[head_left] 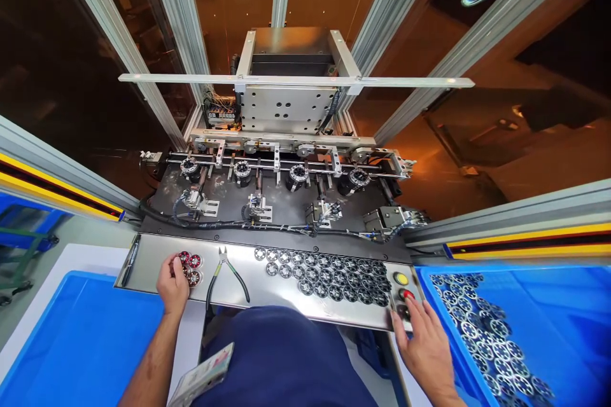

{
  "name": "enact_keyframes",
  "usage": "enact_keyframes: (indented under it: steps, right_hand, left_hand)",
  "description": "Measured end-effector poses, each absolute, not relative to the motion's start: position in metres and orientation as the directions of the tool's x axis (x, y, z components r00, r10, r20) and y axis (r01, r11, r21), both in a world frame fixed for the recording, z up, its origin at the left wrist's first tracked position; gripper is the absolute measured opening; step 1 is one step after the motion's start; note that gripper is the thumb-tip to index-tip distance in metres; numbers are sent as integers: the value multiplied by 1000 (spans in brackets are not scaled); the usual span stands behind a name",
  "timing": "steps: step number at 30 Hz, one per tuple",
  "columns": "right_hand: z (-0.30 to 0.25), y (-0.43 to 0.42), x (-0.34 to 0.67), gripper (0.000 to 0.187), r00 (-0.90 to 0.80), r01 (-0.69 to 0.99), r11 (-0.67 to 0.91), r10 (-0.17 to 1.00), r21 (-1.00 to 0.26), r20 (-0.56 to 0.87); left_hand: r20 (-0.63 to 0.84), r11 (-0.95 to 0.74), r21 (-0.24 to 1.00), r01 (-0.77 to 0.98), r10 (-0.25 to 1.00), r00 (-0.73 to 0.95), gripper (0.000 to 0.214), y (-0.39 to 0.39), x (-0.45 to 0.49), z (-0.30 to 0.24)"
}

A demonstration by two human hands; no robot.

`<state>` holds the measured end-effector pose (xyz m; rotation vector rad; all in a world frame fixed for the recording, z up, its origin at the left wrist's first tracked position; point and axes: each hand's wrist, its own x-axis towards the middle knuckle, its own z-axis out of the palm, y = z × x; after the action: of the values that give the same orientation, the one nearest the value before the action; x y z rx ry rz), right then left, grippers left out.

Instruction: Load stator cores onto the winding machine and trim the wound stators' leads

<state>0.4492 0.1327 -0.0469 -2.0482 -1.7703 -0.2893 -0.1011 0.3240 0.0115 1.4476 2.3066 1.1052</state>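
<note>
My left hand rests at the left part of the metal ledge, fingers bent but apart, against a small cluster of round red-and-copper wound parts. It covers some of their left side. My right hand is at the ledge's right end, fingers spread over a small button panel. Its fingertips are at the red button, and whether they press it I cannot tell. A yellow button shows just above. Rows of round dark spoked parts lie between my hands.
Wire cutters and a black pen-like tool lie on the ledge. Behind it stands a machine with several round fixtures. A blue tray at right holds many spoked parts; another blue tray is at left.
</note>
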Motion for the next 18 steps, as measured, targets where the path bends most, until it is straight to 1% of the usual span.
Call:
enact_keyframes:
  steps: [5, 10, 18]
  right_hand:
    - [-44, 135, 456, 52, 219, 969, -153, 892, -192, 394]
    - [-42, 136, 460, 48, 238, 966, -179, 895, -185, 378]
    - [-45, 133, 460, 50, 235, 968, -184, 900, -169, 368]
  left_hand:
    - [217, 241, 680, 693, 837, -503, 39, 324, -99, 14]
    - [221, 241, 683, 690, 832, -509, 38, 324, -97, 18]
    - [224, 239, 691, 682, 826, -517, 39, 323, -98, 13]
